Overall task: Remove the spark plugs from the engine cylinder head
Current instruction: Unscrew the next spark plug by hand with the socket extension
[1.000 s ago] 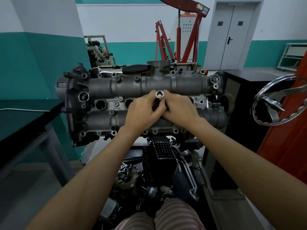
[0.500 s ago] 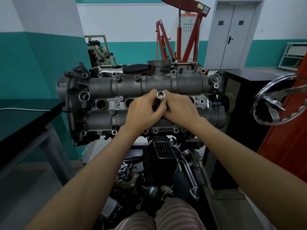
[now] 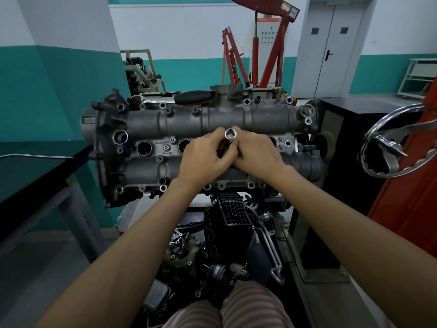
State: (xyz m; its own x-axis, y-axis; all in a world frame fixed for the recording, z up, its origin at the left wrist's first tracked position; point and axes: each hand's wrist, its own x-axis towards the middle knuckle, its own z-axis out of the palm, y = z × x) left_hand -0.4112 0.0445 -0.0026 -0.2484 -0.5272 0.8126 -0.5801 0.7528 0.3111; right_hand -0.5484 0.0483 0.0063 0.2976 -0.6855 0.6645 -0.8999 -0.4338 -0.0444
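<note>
Gripping a silver socket tube [image 3: 229,135] with both hands over the middle of the engine cylinder head [image 3: 205,147], open hex end up and toward the camera. Left hand [image 3: 203,157] curled round the tube's left side, right hand [image 3: 256,153] curled against its right, fingers of the two meeting below the rim, probably to keep the tool square to the plug well while twisting by hand. Lower end of the tube hidden behind the fingers, so whether seated on a plug cannot be told; no spark plug visible anywhere. Standing in what looks like the third well of the row: two round wells [image 3: 144,148] open and dark to the left, a fourth partly showing just right of the right hand. Lying along the far edge of the head, a black-handled tool [image 3: 195,97], well within reach, likely kept there for breaking plugs loose. Bolted on a stand, head face tilted toward the person for straight access. Chrome wheel [image 3: 392,143] at right, red hoist [image 3: 260,43] far behind, dark tabletop [image 3: 35,176] at left.
</note>
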